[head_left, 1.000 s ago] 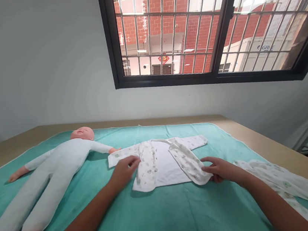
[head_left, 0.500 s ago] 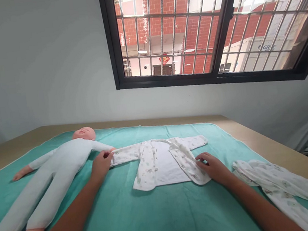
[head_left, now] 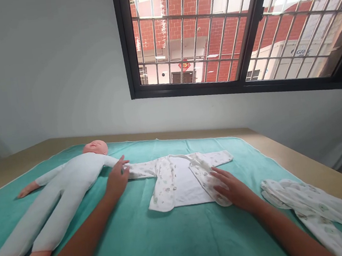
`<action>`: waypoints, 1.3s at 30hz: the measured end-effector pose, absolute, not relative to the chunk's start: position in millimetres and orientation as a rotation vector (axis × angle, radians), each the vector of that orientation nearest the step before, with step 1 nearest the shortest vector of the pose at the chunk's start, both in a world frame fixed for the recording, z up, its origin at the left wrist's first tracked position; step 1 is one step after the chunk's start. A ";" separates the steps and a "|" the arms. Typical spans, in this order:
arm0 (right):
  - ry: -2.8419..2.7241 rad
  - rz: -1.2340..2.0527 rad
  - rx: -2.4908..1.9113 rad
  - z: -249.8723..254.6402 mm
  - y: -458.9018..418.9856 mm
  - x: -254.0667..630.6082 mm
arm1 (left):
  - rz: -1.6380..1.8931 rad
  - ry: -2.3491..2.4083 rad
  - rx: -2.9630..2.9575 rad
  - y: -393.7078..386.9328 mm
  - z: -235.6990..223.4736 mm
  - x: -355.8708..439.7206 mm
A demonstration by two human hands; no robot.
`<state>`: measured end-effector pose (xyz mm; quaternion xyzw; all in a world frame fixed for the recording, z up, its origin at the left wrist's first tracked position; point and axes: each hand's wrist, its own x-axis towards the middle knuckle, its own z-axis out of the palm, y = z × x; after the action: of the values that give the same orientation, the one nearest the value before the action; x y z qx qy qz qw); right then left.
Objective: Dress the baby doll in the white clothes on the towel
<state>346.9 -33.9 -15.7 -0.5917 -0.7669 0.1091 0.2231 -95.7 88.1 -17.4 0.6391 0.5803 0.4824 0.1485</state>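
Note:
A white printed baby jacket (head_left: pixel 162 187) lies spread open on the green cloth (head_left: pixel 185 242), its plain white inside showing in the middle. My left hand (head_left: pixel 117 178) is at the cuff of the sleeve on the left, fingers apart and gripping nothing. Over the jacket's right front flap, my right hand (head_left: pixel 233 189) rests with its fingers spread, covering part of the fabric. A baby doll (head_left: pixel 76 172) in a white suit lies on its back at the left, one arm reaching close to the sleeve cuff and partly hidden by my left hand.
White printed baby trousers (head_left: pixel 317 201) lie loosely folded at the right. The cloth covers a wooden tabletop (head_left: pixel 274 152) that meets the wall at the back. A barred window (head_left: pixel 234 87) with a dark frame is above.
My left hand has let go of the sleeve cuff and its fingers have opened. My right hand has spread out and moved slightly further over the jacket's right flap.

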 end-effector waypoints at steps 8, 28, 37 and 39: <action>-2.471 0.361 -1.577 -16.6 -38.0 328.8 | 0.449 1.220 2.613 51.5 -18.0 -42.9; -2.471 0.396 -1.639 -16.5 -35.7 328.9 | 0.295 1.015 2.794 10.6 -22.9 0.1; -2.477 0.370 -1.646 -16.7 -35.1 329.1 | 0.378 0.982 2.780 13.1 -22.3 -3.6; -2.477 0.357 -1.618 -18.5 -35.4 331.2 | 0.406 0.980 2.759 10.1 -20.6 -0.5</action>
<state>331.2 -35.4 -18.5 -0.5412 -0.8284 0.1195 0.0804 -0.5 10.1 -20.6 0.9294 0.3300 0.1367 0.0930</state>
